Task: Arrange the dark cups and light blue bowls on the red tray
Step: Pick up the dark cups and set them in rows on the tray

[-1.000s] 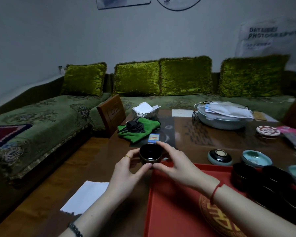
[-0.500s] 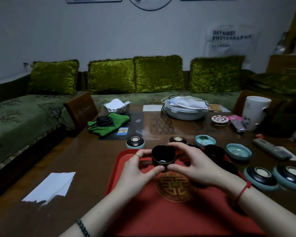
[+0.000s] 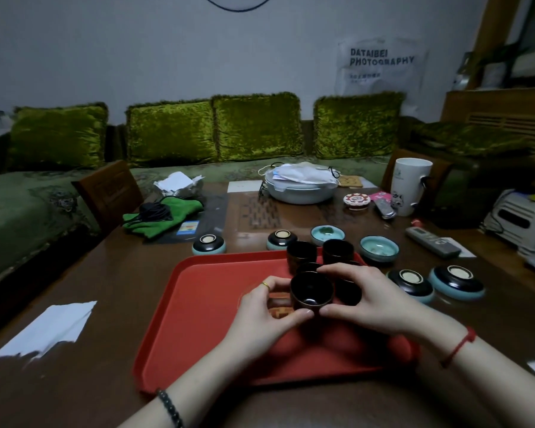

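Dark cup [image 3: 312,291], a second ago off the tray's far-left corner, now over mid red tray [image 3: 204,304] beside other cups [image 3: 318,254], pinched between left hand [image 3: 264,310] and right hand [image 3: 374,299] fingertips; bowls [image 3: 379,248] outside, untouched.

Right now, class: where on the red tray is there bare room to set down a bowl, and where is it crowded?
The red tray is bare across its left half and along the near edge. Its far right corner is crowded with dark cups, and both hands hold a cup mid-tray.
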`<state>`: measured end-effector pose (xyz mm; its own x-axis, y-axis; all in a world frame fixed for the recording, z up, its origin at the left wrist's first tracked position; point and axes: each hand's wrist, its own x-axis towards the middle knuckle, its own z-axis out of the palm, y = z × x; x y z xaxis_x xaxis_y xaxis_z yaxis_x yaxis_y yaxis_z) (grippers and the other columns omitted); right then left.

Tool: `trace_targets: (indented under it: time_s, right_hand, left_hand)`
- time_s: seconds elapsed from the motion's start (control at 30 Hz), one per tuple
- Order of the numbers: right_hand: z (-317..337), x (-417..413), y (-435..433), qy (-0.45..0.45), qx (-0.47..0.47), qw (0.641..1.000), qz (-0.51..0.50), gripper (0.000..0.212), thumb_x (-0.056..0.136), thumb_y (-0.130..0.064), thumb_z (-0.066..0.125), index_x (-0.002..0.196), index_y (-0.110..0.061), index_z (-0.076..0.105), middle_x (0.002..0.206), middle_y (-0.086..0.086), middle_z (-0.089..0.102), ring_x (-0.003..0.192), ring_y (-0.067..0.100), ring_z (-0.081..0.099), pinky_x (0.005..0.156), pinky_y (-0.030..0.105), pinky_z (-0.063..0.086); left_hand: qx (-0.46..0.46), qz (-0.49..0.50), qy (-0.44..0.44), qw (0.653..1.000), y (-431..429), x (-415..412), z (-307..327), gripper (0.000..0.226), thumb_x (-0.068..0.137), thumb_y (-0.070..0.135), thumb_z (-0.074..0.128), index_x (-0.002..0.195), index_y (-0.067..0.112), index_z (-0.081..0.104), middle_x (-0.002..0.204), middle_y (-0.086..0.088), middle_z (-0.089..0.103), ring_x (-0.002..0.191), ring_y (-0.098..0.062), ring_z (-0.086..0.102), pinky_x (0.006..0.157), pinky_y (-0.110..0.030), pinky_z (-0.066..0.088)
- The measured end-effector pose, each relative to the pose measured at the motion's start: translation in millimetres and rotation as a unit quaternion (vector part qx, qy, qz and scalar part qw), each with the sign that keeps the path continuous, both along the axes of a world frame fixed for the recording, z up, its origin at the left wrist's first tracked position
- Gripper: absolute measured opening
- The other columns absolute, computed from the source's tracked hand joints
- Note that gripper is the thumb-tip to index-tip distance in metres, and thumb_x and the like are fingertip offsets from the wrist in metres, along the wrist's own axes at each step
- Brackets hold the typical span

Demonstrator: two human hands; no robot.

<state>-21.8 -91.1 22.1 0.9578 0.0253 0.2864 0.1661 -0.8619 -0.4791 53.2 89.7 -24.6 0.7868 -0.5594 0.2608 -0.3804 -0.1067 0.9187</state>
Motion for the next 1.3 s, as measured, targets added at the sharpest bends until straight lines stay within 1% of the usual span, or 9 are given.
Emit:
trace_targets:
  time_s: [0.1, 0.2, 0.3, 0.5, 0.73, 0.97, 1.13, 1.23, 1.3]
  right_hand:
    - [-4, -8, -5, 0.014, -0.022, 1.000, -0.005, 0.067, 0.066, -0.045, 0.074, 0.126, -0.028, 0.048, 0.127, -0.005, 0.057, 0.119, 0.007, 0.049, 0.104, 0.027, 0.037]
    - [-9, -13, -9, 0.020, -0.044, 0.999, -0.011, 0.069, 0.067, -0.048, 0.072, 0.128, -0.031, 0.045, 0.129, -0.005, 0.054, 0.120, 0.007, 0.047, 0.102, 0.021, 0.035]
    - [-14, -16, -10, 0.020, -0.054, 0.998, -0.011, 0.070, 0.067, -0.050, 0.070, 0.129, -0.030, 0.044, 0.130, -0.004, 0.053, 0.121, 0.008, 0.046, 0.102, 0.020, 0.034]
    - [-21, -18, -12, 0.021, -0.065, 0.998, -0.007, 0.070, 0.068, -0.051, 0.069, 0.129, -0.028, 0.045, 0.129, -0.003, 0.054, 0.121, 0.007, 0.044, 0.099, 0.016, 0.031]
    - [-24, -17, -13, 0.028, -0.074, 0.997, -0.013, 0.069, 0.070, -0.050, 0.068, 0.131, -0.027, 0.043, 0.130, -0.004, 0.053, 0.120, 0.009, 0.043, 0.093, 0.013, 0.027]
    - [-21, -12, -12, 0.043, -0.088, 0.995, -0.005, 0.066, 0.073, -0.050, 0.065, 0.131, -0.026, 0.044, 0.132, -0.004, 0.053, 0.122, 0.010, 0.042, 0.100, 0.019, 0.031]
    - [-19, -13, -14, 0.041, -0.089, 0.995, 0.005, 0.066, 0.073, -0.049, 0.065, 0.131, -0.027, 0.043, 0.134, -0.005, 0.051, 0.125, 0.008, 0.041, 0.103, 0.018, 0.029]
    - [-11, -15, -15, 0.036, -0.079, 0.996, 0.005, 0.063, 0.075, -0.050, 0.064, 0.130, -0.027, 0.045, 0.132, -0.005, 0.053, 0.123, 0.007, 0.044, 0.104, 0.021, 0.032]
    - [-3, -16, -18, 0.019, -0.064, 0.998, 0.003, 0.057, 0.076, -0.047, 0.063, 0.127, -0.027, 0.048, 0.130, -0.006, 0.055, 0.121, 0.006, 0.046, 0.102, 0.018, 0.034]
  left_hand:
    - [0.008, -0.011, 0.001, 1.000, -4, -6, -5, 0.037, 0.065, 0.015, 0.080, 0.093, 0.024, 0.057, 0.090, 0.011, 0.070, 0.084, 0.000, 0.068, 0.074, -0.014, 0.052]
    - [0.022, -0.019, -0.006, 1.000, -6, -9, -9, 0.038, 0.065, 0.018, 0.080, 0.094, 0.024, 0.057, 0.093, 0.012, 0.070, 0.086, 0.000, 0.067, 0.078, -0.016, 0.052]
    - [0.043, -0.019, -0.020, 0.999, -7, -11, -12, 0.037, 0.066, 0.023, 0.079, 0.095, 0.026, 0.056, 0.096, 0.016, 0.069, 0.088, 0.002, 0.067, 0.084, -0.018, 0.052]
    - [0.064, -0.021, -0.038, 0.997, -8, -14, -15, 0.037, 0.066, 0.025, 0.079, 0.094, 0.029, 0.054, 0.096, 0.021, 0.066, 0.089, 0.007, 0.065, 0.083, -0.016, 0.052]
    - [0.081, -0.024, -0.044, 0.995, -10, -14, -15, 0.036, 0.069, 0.028, 0.077, 0.095, 0.033, 0.052, 0.106, 0.013, 0.064, 0.094, 0.004, 0.064, 0.088, -0.019, 0.051]
    - [0.103, -0.027, -0.052, 0.993, -10, -9, -14, 0.040, 0.071, 0.029, 0.074, 0.105, 0.020, 0.054, 0.111, 0.005, 0.066, 0.099, 0.002, 0.062, 0.091, -0.019, 0.049]
    - [0.120, -0.028, -0.078, 0.989, -9, -8, -11, 0.043, 0.072, 0.035, 0.072, 0.108, 0.021, 0.053, 0.108, 0.005, 0.067, 0.100, 0.000, 0.061, 0.092, -0.017, 0.046]
    - [0.104, -0.025, -0.078, 0.991, -10, -6, -5, 0.045, 0.073, 0.035, 0.072, 0.111, 0.023, 0.051, 0.104, 0.008, 0.065, 0.097, 0.007, 0.059, 0.085, -0.007, 0.045]
    - [0.101, -0.014, -0.094, 0.990, -13, -3, 2, 0.047, 0.072, 0.037, 0.071, 0.112, 0.025, 0.050, 0.103, 0.008, 0.065, 0.097, 0.003, 0.059, 0.088, -0.014, 0.046]
